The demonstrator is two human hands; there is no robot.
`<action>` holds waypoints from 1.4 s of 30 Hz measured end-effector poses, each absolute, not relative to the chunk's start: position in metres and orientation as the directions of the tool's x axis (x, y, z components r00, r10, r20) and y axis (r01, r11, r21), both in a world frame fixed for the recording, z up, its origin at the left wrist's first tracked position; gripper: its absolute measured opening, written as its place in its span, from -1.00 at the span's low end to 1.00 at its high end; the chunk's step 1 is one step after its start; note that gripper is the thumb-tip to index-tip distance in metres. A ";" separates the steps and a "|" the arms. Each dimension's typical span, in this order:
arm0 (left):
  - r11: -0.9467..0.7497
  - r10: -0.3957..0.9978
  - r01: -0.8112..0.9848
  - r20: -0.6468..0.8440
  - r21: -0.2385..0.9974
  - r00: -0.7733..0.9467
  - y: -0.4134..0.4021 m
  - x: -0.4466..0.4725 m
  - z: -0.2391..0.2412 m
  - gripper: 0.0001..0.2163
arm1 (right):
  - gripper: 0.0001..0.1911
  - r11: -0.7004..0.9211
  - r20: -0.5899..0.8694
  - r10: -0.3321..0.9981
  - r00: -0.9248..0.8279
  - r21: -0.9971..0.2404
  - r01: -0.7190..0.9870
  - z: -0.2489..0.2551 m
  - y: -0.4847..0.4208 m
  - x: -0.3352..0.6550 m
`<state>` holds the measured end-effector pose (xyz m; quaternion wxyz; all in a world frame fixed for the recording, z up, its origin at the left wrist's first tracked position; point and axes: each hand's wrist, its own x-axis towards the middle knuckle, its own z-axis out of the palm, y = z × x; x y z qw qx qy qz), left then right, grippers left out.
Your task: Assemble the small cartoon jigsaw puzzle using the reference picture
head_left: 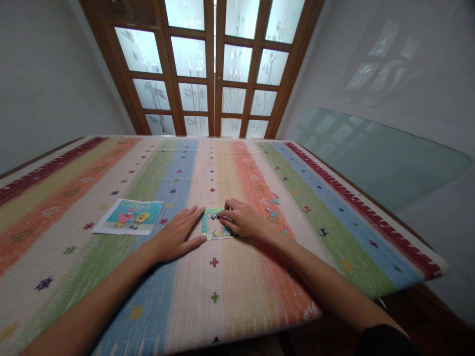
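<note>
A small jigsaw puzzle (212,228), mostly a border frame, lies on the striped cloth in front of me. My left hand (177,234) rests flat beside its left edge, fingers stretched out and touching the frame. My right hand (241,219) lies over the puzzle's right side, fingertips pinched down on its top edge; whether a piece is under them I cannot tell. A few loose puzzle pieces (272,207) lie just right of my right hand.
A cartoon reference picture (129,216) lies to the left of my left hand. The striped cloth (230,287) covers the whole table. A wooden glazed door (213,69) stands behind the far edge. A glass panel (371,153) leans at the right wall.
</note>
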<state>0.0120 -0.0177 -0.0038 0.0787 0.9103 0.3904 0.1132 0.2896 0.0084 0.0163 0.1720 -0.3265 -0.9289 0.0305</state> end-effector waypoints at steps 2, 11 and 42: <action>-0.682 0.729 0.695 0.143 0.229 0.669 -0.018 0.012 -0.004 -0.27 | -0.78 0.794 0.306 0.603 -0.737 -0.140 0.592 0.015 0.009 0.289; -0.684 0.728 0.693 0.147 0.228 0.670 -0.018 0.012 -0.003 -0.27 | -0.77 0.800 0.311 0.590 -0.745 -0.105 0.590 0.012 0.010 0.290; -0.699 0.715 0.684 0.167 0.209 0.679 -0.017 0.010 -0.007 -0.28 | -0.61 0.740 0.336 0.673 -0.659 -0.297 0.604 0.038 0.021 0.324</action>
